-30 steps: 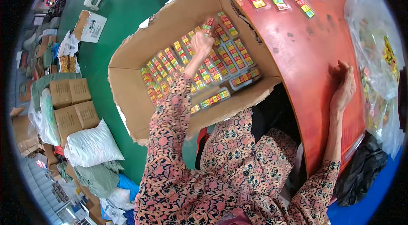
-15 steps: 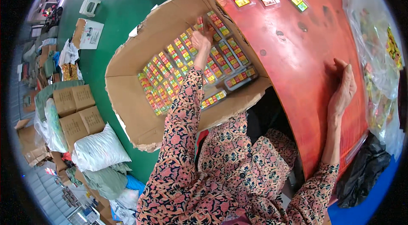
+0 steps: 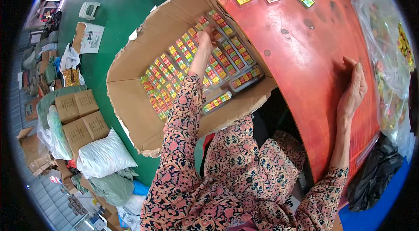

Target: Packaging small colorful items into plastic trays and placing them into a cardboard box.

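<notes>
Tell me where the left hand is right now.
In the head view, the left hand is left of centre, reaching into the open cardboard box onto the rows of small colourful packets, beside the red table.

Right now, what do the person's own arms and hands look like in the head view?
Both arms wear long sleeves of one patterned fabric: a dark ground densely printed with pink, red and cream flowers. The left sleeve ends short of the wrist, as does the right sleeve. The left hand and right hand are bare: no gloves, and no rings or watch that I can make out.
</notes>
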Demonstrator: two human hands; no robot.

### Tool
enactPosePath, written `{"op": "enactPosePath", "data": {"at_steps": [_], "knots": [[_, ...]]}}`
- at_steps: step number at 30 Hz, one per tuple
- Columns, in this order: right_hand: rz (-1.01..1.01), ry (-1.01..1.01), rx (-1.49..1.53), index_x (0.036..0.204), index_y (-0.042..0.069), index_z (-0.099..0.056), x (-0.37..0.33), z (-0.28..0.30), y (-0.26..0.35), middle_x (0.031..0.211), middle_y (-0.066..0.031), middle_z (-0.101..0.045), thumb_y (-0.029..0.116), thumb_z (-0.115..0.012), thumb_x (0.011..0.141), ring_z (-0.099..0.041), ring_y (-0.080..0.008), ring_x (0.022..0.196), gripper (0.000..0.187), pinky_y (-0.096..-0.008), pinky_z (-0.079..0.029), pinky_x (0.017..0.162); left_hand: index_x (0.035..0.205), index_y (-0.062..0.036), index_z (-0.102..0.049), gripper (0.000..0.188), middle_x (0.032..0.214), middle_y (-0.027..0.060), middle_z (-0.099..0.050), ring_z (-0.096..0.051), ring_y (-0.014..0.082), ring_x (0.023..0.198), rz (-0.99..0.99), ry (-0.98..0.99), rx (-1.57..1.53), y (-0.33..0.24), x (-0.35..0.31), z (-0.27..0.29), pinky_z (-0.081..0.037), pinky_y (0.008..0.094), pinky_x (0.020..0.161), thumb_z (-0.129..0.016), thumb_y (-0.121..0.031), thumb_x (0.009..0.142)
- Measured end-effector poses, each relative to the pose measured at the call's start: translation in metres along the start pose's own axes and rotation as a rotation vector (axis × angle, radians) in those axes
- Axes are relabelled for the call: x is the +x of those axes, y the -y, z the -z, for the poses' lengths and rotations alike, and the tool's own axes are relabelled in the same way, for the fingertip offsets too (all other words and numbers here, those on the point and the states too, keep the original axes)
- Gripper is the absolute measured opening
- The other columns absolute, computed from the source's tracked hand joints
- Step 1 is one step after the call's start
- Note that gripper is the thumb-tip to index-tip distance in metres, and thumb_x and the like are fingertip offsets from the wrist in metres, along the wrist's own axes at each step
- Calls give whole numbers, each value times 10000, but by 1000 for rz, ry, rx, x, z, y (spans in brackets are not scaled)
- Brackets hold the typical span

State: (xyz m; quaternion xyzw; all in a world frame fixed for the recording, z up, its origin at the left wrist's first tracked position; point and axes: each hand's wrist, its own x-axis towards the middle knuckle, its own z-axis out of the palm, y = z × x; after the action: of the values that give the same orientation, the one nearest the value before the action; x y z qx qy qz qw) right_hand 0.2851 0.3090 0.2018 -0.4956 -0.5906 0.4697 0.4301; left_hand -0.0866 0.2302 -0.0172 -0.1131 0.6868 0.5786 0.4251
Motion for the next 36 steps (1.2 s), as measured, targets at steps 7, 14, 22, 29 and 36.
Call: {"op": "enactPosePath", "data": {"at_steps": [7, 14, 22, 29, 36], "knots": [[-19, 24, 87, 1021, 1, -647, -6, -17, 10, 879, -36, -634, 281, -415, 976, -571, -93, 791, 366, -225, -432, 756, 781, -14, -614, 291, 610, 69, -541, -503, 201, 498, -28, -56, 53, -10, 44, 39, -450, 425, 526, -592, -299, 835], [-28, 23, 65, 1022, -2, -646, -4, -10, 5, 894, -48, -649, 285, -429, 973, -584, -100, 809, 363, -229, -440, 768, 875, 54, -637, 350, 714, 116, -618, -555, 219, 587, 257, -322, 466, -1, 79, 17, -427, 375, 521, -570, -289, 848], [-27, 16, 31, 1015, -3, -646, -2, -14, 5, 880, -54, -655, 294, -448, 965, -589, -101, 800, 361, -224, -444, 756, 906, -45, -575, 135, 639, 63, -549, -514, 191, 480, -181, 1, 106, -15, 72, 35, -355, 327, 374, -475, -136, 902], [-68, -25, 249, 971, -6, -640, 0, -7, -5, 786, -47, -623, 280, -469, 959, -594, -120, 765, 334, -238, -464, 700, 775, -6, -557, 88, 620, 70, -510, -468, 176, 459, -65, 14, 74, 0, 31, 16, -306, 337, 362, -485, -53, 793], [-1, 40, 337, 933, 0, -598, 2, -15, -14, 743, -28, -589, 233, -493, 953, -578, -109, 697, 256, -217, -464, 618, 891, -7, -539, 109, 746, 99, -549, -544, 198, 538, -280, -96, -64, -56, -17, 54, -452, 335, 412, -445, 2, 836]]}}
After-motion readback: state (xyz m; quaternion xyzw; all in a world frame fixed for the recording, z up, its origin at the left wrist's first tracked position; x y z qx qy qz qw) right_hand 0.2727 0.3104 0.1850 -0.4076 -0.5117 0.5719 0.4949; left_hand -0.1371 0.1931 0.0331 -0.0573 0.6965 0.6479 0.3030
